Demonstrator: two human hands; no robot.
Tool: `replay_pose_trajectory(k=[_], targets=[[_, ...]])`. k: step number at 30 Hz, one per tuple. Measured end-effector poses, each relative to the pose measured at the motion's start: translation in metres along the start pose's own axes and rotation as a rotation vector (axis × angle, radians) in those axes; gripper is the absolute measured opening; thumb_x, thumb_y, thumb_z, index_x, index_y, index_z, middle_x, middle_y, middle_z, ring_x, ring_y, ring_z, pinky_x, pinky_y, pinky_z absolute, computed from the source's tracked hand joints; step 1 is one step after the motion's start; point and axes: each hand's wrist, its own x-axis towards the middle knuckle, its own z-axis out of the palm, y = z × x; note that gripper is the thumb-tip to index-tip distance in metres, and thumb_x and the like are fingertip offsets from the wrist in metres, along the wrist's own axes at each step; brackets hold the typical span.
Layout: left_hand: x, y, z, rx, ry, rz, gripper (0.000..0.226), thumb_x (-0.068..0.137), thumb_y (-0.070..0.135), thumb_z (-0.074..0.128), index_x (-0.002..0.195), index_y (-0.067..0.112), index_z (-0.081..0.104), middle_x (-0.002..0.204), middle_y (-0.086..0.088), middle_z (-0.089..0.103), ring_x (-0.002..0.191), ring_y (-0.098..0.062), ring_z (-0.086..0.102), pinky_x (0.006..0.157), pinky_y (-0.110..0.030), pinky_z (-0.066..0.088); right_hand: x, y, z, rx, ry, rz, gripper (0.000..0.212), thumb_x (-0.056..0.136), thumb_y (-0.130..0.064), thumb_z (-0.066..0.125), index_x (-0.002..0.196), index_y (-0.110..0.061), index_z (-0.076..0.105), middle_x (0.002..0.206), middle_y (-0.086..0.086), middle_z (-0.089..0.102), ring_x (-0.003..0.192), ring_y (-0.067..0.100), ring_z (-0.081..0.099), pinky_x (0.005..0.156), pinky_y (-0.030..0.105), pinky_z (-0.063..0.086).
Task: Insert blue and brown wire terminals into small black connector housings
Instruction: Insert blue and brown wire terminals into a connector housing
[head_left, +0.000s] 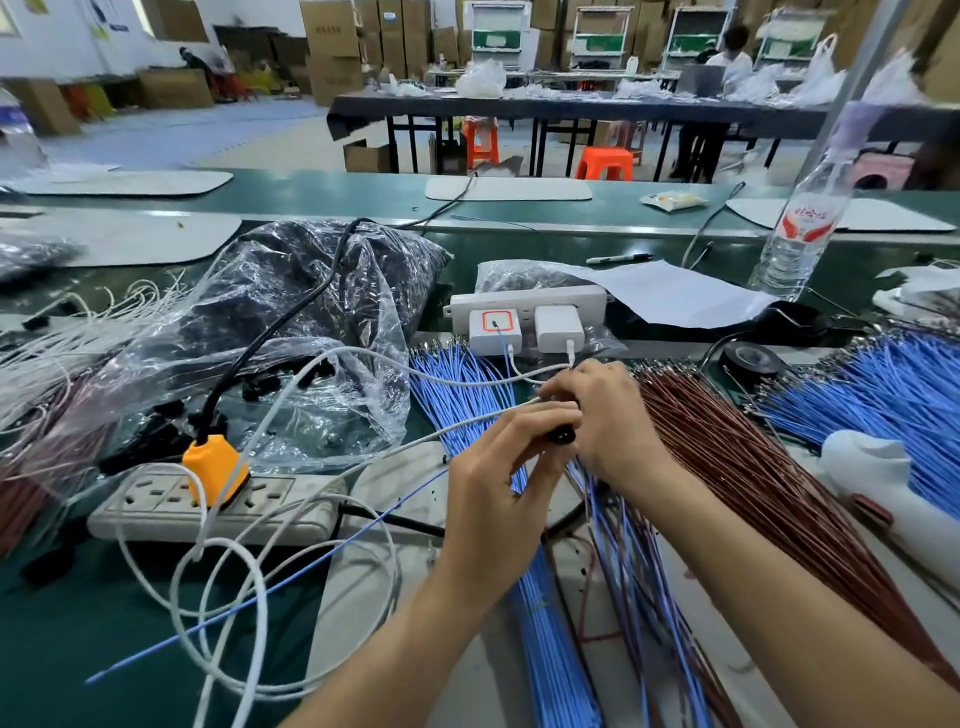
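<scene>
Black connector housing: centre frame, pinched by left hand. Right hand met it from the right, fingers curled; whether they pinched a wire, indeterminable.

blue wires, brown wires, black housing, orange plug, green table, white cable.

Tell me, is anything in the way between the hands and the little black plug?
Nothing visible. The left hand pinches the housing, and the right hand meets it from the other side. A white cable passes close by the fingers but not between them and the housing.
</scene>
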Motion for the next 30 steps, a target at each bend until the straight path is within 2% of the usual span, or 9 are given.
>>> replay_pose_trajectory(k=[2, 5, 8, 10, 12, 16, 21, 26, 30], targets=[[0.000, 0.000, 0.000, 0.003, 0.000, 0.004, 0.020, 0.087, -0.001, 0.064, 0.106, 0.001, 0.068, 0.108, -0.005, 0.070, 0.105, -0.011, 0.065, 0.088, -0.022, 0.051, -0.015, 0.000, -0.008, 0.264, 0.111, -0.027, 0.020, 0.086, -0.003, 0.061, 0.100, -0.012, 0.071, 0.099, 0.006, 0.063, 0.099, 0.020, 0.055, 0.091, 0.027, 0.041], [0.000, 0.000, 0.001, 0.000, -0.015, -0.013, 0.021, 0.086, -0.002, 0.064, 0.106, 0.004, 0.068, 0.107, -0.002, 0.071, 0.102, -0.009, 0.066, 0.087, -0.021, 0.051, -0.038, 0.006, -0.020, 0.576, 0.191, -0.007, 0.021, 0.085, 0.000, 0.066, 0.087, -0.021, 0.068, 0.088, -0.004, 0.066, 0.085, 0.007, 0.062, 0.077, 0.011, 0.045], [-0.001, -0.002, 0.002, 0.042, -0.031, -0.057, 0.022, 0.086, 0.003, 0.065, 0.107, 0.007, 0.069, 0.103, 0.000, 0.072, 0.097, -0.005, 0.068, 0.085, -0.018, 0.052, -0.051, 0.012, -0.027, 0.959, 0.179, 0.078, 0.013, 0.077, -0.009, 0.075, 0.081, -0.020, 0.069, 0.072, -0.007, 0.069, 0.068, 0.002, 0.062, 0.067, 0.011, 0.048], [-0.002, -0.004, 0.001, 0.071, -0.050, -0.096, 0.023, 0.086, 0.007, 0.065, 0.109, 0.009, 0.069, 0.101, 0.002, 0.073, 0.095, -0.004, 0.068, 0.084, -0.017, 0.052, -0.056, 0.013, -0.030, 1.214, 0.107, 0.127, 0.011, 0.068, -0.026, 0.076, 0.075, -0.019, 0.071, 0.064, -0.001, 0.065, 0.060, 0.007, 0.059, 0.062, 0.015, 0.049], [-0.001, -0.006, 0.001, 0.084, -0.086, -0.139, 0.023, 0.088, 0.009, 0.064, 0.110, 0.012, 0.070, 0.101, 0.003, 0.073, 0.096, -0.004, 0.068, 0.084, -0.018, 0.052, -0.060, 0.015, -0.031, 1.342, 0.050, 0.135, 0.014, 0.064, -0.031, 0.075, 0.073, -0.021, 0.072, 0.060, 0.004, 0.061, 0.054, 0.012, 0.055, 0.056, 0.018, 0.048], [0.000, -0.005, 0.000, 0.113, -0.151, -0.149, 0.024, 0.088, 0.013, 0.062, 0.110, 0.021, 0.068, 0.100, 0.012, 0.071, 0.095, 0.001, 0.066, 0.079, -0.015, 0.051, -0.064, 0.015, -0.033, 1.359, 0.033, 0.111, 0.012, 0.068, -0.026, 0.071, 0.074, -0.017, 0.067, 0.058, 0.006, 0.061, 0.047, 0.012, 0.051, 0.048, 0.017, 0.044], [-0.001, -0.006, 0.000, 0.145, -0.182, -0.146, 0.027, 0.087, 0.013, 0.062, 0.113, 0.014, 0.068, 0.102, 0.007, 0.072, 0.095, -0.003, 0.066, 0.079, -0.021, 0.053, -0.065, 0.012, -0.033, 1.254, 0.037, 0.036, 0.016, 0.073, -0.016, 0.067, 0.083, -0.004, 0.063, 0.064, 0.011, 0.068, 0.050, 0.015, 0.059, 0.052, 0.019, 0.049], [0.000, -0.004, 0.000, 0.167, -0.174, -0.142, 0.029, 0.086, 0.014, 0.063, 0.114, 0.017, 0.068, 0.102, 0.006, 0.073, 0.093, -0.002, 0.067, 0.077, -0.024, 0.054, -0.067, 0.009, -0.027, 1.123, 0.110, 0.026, 0.008, 0.078, -0.013, 0.067, 0.083, -0.007, 0.063, 0.064, 0.005, 0.067, 0.051, 0.008, 0.058, 0.053, 0.015, 0.047], [0.001, -0.004, -0.002, 0.175, -0.201, -0.126, 0.033, 0.085, 0.011, 0.066, 0.115, 0.023, 0.066, 0.103, 0.011, 0.071, 0.093, 0.000, 0.066, 0.077, -0.024, 0.054, -0.069, 0.009, -0.026, 1.020, 0.105, 0.014, 0.010, 0.076, -0.022, 0.068, 0.082, -0.014, 0.065, 0.066, 0.001, 0.067, 0.054, 0.008, 0.059, 0.055, 0.018, 0.049]])
